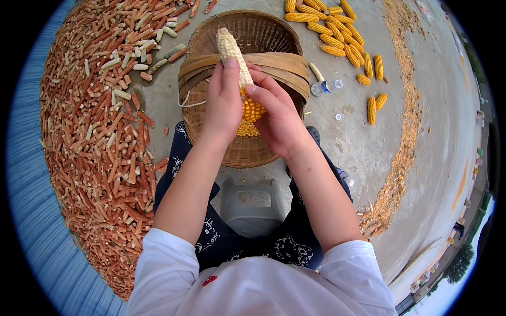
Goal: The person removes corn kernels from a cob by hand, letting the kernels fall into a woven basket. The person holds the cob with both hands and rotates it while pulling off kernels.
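Observation:
Over a woven bamboo basket (241, 156), I hold an ear of corn (234, 49) between both hands. Its upper part is a bare pale cob; yellow kernels remain on the lower end. My left hand (225, 96) grips its left side, with the thumb on the bare part. On the right side, my right hand (274, 110) closes around the lower end, its thumb where bare cob meets kernels. Loose yellow kernels (248, 129) lie in the basket under the hands. The basket's wide split-bamboo handle (276, 61) arches behind the ear.
A large heap of stripped cobs (99, 158) covers the left side, beside blue sheeting (27, 166). Unshelled yellow ears (336, 31) lie at the upper right, near a plastic bottle (326, 87). A grey plastic stool (253, 213) stands between my legs. Grain debris (407, 118) streaks the concrete.

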